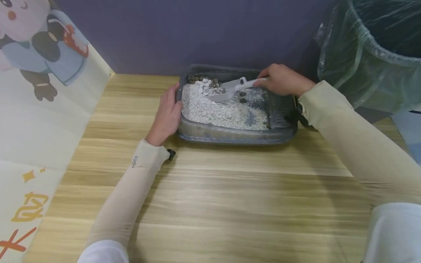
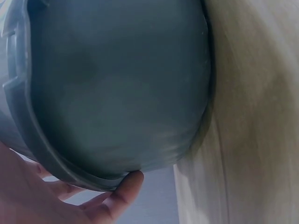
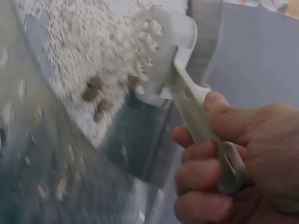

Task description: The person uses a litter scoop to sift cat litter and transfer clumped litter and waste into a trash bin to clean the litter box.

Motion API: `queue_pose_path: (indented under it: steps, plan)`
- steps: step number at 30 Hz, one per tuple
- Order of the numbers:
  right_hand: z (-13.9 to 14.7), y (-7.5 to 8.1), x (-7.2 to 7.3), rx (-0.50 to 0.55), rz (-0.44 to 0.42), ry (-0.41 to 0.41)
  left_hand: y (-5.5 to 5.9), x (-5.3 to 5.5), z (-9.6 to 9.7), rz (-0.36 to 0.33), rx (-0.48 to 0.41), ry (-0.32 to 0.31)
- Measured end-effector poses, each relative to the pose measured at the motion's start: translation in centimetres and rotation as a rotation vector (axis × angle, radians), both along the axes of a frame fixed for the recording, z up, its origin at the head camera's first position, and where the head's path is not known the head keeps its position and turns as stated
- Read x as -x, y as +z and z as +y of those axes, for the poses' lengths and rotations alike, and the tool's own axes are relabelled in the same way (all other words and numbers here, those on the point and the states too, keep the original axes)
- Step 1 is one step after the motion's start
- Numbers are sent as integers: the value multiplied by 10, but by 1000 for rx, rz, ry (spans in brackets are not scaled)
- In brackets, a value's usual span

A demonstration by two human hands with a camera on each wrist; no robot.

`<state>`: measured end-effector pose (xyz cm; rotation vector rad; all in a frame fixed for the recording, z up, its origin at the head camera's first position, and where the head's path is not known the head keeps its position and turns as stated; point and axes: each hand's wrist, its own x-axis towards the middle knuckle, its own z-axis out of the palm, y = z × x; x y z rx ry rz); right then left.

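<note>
A grey litter box (image 1: 230, 136) stands on the wooden surface, with pale cat litter (image 1: 212, 115) heaped toward its left side. My right hand (image 1: 284, 79) grips the handle of a white litter scoop (image 1: 223, 96), fingers curled round it in the right wrist view. The scoop's head sits at the litter, near brown clumps (image 1: 215, 83) at the back. A few dark clumps (image 1: 242, 97) lie to the right of the scoop. My left hand (image 1: 166, 117) holds the box at its left rim; in the left wrist view a fingertip (image 2: 133, 182) touches the outer wall under the rim.
At the right stands a bin (image 1: 365, 47) lined with a clear plastic bag. A dark purple wall (image 1: 204, 33) rises behind the box. The wooden surface (image 1: 230, 204) extends toward me, with a cartoon-printed panel (image 1: 42, 120) on the left.
</note>
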<state>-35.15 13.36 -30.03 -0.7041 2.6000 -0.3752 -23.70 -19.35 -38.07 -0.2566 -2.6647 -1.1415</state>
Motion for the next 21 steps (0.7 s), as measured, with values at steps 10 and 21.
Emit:
queue_pose_path:
  steps: [10,21]
  plan:
    - [-39,-17,-12,1,30,113,2,1,-3,-21,-17,7]
    - [6,-21,-63,164,282,103,2,2,2,-26,13,14]
